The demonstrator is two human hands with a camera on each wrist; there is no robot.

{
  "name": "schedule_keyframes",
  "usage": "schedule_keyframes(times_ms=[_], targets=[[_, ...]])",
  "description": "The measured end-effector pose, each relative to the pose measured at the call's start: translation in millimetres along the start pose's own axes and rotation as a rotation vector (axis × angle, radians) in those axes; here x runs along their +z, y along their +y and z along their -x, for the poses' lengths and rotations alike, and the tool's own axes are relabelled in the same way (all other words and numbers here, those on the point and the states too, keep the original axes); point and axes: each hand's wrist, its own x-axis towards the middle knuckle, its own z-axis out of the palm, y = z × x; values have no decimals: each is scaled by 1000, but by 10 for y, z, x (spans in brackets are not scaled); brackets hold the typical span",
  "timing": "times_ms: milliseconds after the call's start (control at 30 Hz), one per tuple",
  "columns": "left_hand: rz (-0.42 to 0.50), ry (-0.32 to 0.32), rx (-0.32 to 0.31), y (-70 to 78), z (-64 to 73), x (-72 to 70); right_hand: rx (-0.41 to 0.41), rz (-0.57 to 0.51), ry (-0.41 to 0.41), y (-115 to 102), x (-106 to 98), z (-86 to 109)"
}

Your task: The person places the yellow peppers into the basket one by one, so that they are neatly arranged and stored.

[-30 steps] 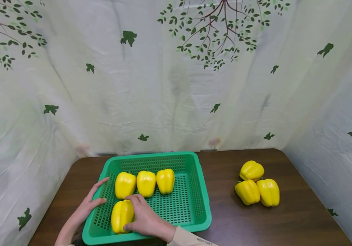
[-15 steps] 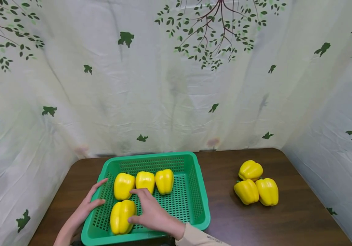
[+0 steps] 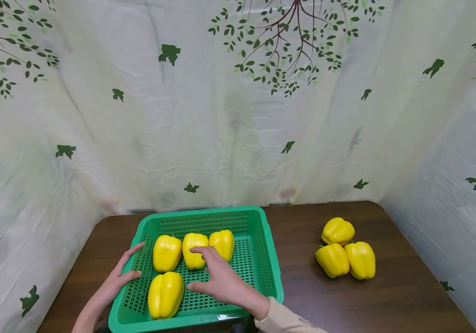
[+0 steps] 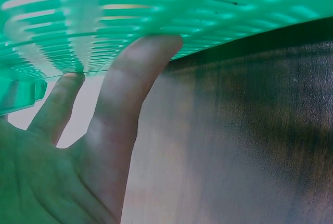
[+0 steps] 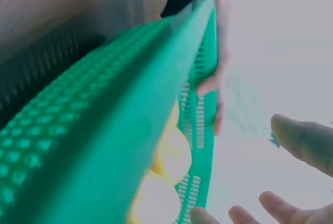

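Observation:
A green perforated plastic basket (image 3: pixel 204 211) stands on the table. My left hand (image 3: pixel 116 278) rests at its left side, thumb and fingers extended; in the left wrist view the thumb (image 4: pixel 118 99) lies straight against the slotted wall. My right hand (image 3: pixel 224 281) hovers over the basket's middle with fingers spread and nothing in them. To its left lies a yellow bell pepper (image 3: pixel 166 296) at the front left of the basket. Behind it, three more form a row: a left pepper (image 3: pixel 167 253), a middle pepper (image 3: pixel 193 241) partly overlapped by my fingertips, and a right pepper (image 3: pixel 223 241).
Three more yellow bell peppers, a back one (image 3: pixel 338 231), a left one (image 3: pixel 332 261) and a right one (image 3: pixel 361 261), sit clustered on the brown wooden table (image 3: pixel 300 296) right of the basket. A leaf-patterned white curtain (image 3: pixel 238 115) hangs behind the table.
My right hand has let go of the front left bell pepper and moved right, away from it, with its fingers spread. The left hand stays at the basket's side.

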Motion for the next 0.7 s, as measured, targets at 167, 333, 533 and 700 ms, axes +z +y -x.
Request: schedule_keyframes(times_ms=[167,333,533,700], targets=[[5,-1,-6,-14,5,-4,-2,-34,27,32,-140,44],[-8,-12,9,-11,-7,-11,-13,-62,63,67,-290,81],[-15,-7,8,-6,-17,-15,-36,-81,91,122,-456,132],[-21,-2,4,-1,-15,-18,-53,-84,117,177,-565,165]])
